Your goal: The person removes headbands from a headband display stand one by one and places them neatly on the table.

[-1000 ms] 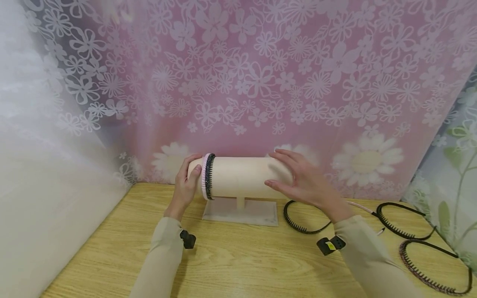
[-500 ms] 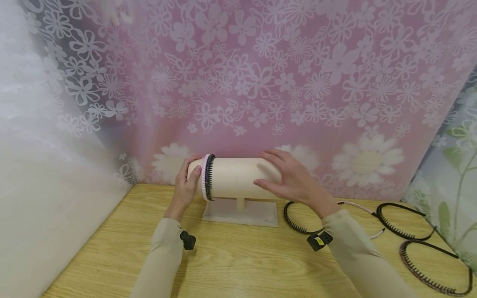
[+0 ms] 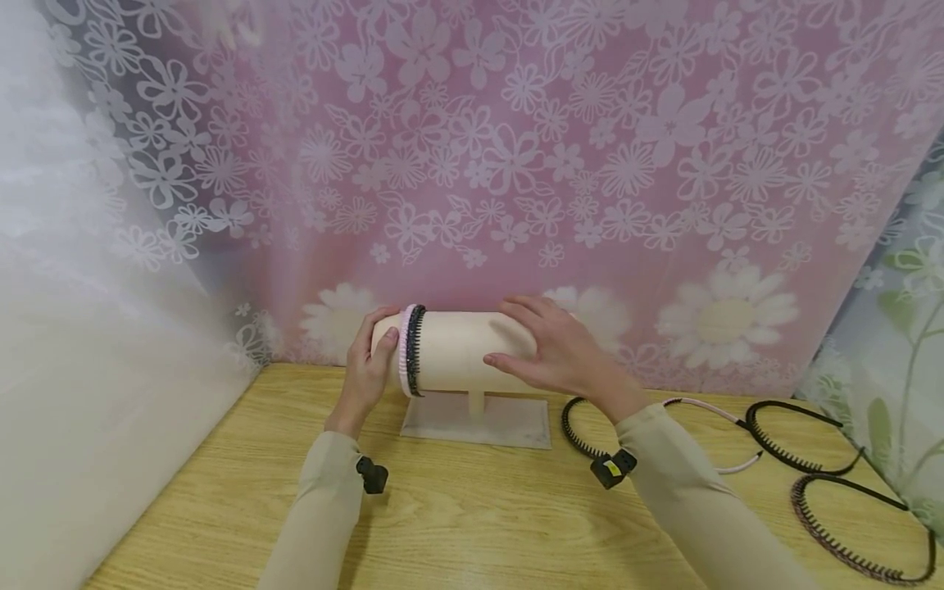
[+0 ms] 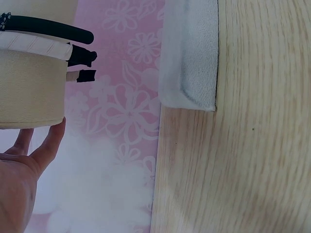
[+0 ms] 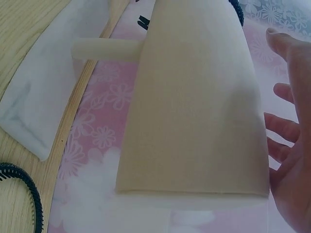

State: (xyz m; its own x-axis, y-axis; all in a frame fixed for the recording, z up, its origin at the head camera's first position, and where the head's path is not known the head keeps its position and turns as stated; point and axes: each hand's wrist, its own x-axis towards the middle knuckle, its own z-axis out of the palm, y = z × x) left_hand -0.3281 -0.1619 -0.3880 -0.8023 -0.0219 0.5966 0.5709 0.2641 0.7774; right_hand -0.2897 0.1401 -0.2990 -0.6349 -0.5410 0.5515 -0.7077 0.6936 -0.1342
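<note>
A cream cylindrical headband stand (image 3: 457,352) stands on a pale flat base (image 3: 509,422). Around its left part sit a pink headband (image 3: 404,369) and, against it, a black toothed headband (image 3: 415,351); below the cylinder, their black-tipped ends stick out in the left wrist view. My left hand (image 3: 365,373) grips the cylinder's left end, thumb in front. Over the right part of the cylinder, my right hand (image 3: 564,352) spreads its fingers and holds nothing. In the right wrist view that hand lies alongside the cylinder (image 5: 194,111); whether it touches cannot be told.
Several headbands lie on the wooden table at the right: a black toothed one (image 3: 571,428), a pink one (image 3: 704,405), another black one (image 3: 763,441) and a brownish toothed one (image 3: 807,516). A pink flowered curtain (image 3: 516,164) hangs close behind the stand.
My right hand has moved left along the cylinder from its right end, fingers still spread. The left hand, the stand and the headbands on it have stayed in place.
</note>
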